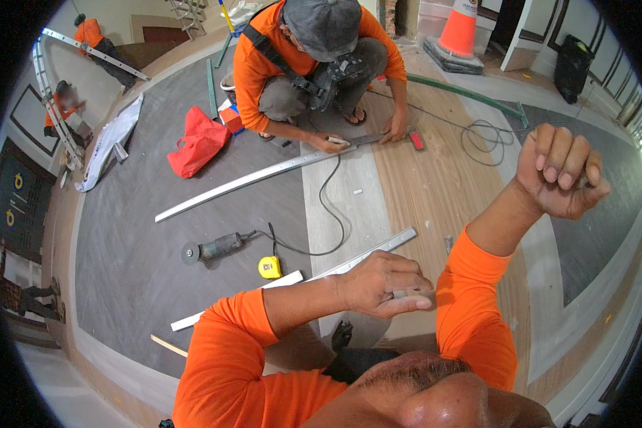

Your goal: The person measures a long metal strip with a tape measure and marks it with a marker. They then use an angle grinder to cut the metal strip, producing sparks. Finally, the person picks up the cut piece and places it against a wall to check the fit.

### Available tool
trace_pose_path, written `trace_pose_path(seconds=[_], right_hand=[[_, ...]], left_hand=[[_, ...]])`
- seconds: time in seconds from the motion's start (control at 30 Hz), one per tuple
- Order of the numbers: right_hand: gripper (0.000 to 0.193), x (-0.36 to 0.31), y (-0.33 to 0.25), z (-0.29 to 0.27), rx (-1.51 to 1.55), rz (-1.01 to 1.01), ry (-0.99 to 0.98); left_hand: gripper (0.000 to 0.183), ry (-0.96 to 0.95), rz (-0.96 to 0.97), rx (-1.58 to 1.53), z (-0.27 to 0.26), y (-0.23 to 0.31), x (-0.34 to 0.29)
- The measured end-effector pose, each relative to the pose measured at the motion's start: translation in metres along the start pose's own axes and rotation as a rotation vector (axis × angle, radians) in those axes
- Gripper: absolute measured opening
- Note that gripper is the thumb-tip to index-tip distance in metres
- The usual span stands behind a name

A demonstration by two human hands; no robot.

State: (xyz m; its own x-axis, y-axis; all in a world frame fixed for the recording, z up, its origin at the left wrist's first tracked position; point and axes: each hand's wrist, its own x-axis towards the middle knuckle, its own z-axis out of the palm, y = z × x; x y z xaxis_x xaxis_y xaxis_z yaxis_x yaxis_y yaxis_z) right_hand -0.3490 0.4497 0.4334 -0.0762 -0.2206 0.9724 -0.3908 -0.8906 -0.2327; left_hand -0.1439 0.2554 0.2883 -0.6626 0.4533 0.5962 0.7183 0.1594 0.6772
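Note:
My left hand is held over the near silver metal bar, its fingers bent together and the thumb stretched along them. Nothing shows in it. Raised at the right, my right hand has its fingers curled in, with no object visible. A white bar lies to the left of my left hand. Across from me, a crouching co-worker in orange holds a marker in one hand, at a long metal profile. Their other hand rests near a square ruler at the profile's far end.
An angle grinder with a black cord and a yellow tape measure lie on the grey floor. Farther off are a red bag, green metal pieces, a coiled cable and a traffic cone. Other people work by ladders.

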Motion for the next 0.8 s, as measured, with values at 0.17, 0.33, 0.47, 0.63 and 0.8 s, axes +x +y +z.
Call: trace_pose_path(seconds=[0.17, 0.33, 0.47, 0.63, 0.8], right_hand=[[0.033, -0.0007, 0.0029, 0.0014, 0.017, 0.001, 0.004], [0.033, -0.0018, 0.0055, 0.0032, 0.04, -0.009, 0.018], [0.032, -0.0005, 0.005, 0.0046, 0.041, -0.035, 0.031], [0.031, -0.0002, 0.0059, 0.0096, 0.047, -0.076, 0.059], [0.03, 0.0003, 0.0038, 0.0065, 0.025, -0.1, 0.047]], left_hand=[[0.023, 0.008, -0.003, -0.006, -0.0012, 0.0015, 0.0007], [0.022, 0.033, -0.005, -0.01, -0.0012, 0.0001, -0.0005], [0.02, 0.028, -0.022, -0.01, -0.0008, 0.0012, 0.0003], [0.02, 0.03, -0.017, 0.0, -0.0007, 0.0033, -0.0002], [0.019, 0.027, -0.023, -0.003, -0.0015, 0.0049, 0.0043]])
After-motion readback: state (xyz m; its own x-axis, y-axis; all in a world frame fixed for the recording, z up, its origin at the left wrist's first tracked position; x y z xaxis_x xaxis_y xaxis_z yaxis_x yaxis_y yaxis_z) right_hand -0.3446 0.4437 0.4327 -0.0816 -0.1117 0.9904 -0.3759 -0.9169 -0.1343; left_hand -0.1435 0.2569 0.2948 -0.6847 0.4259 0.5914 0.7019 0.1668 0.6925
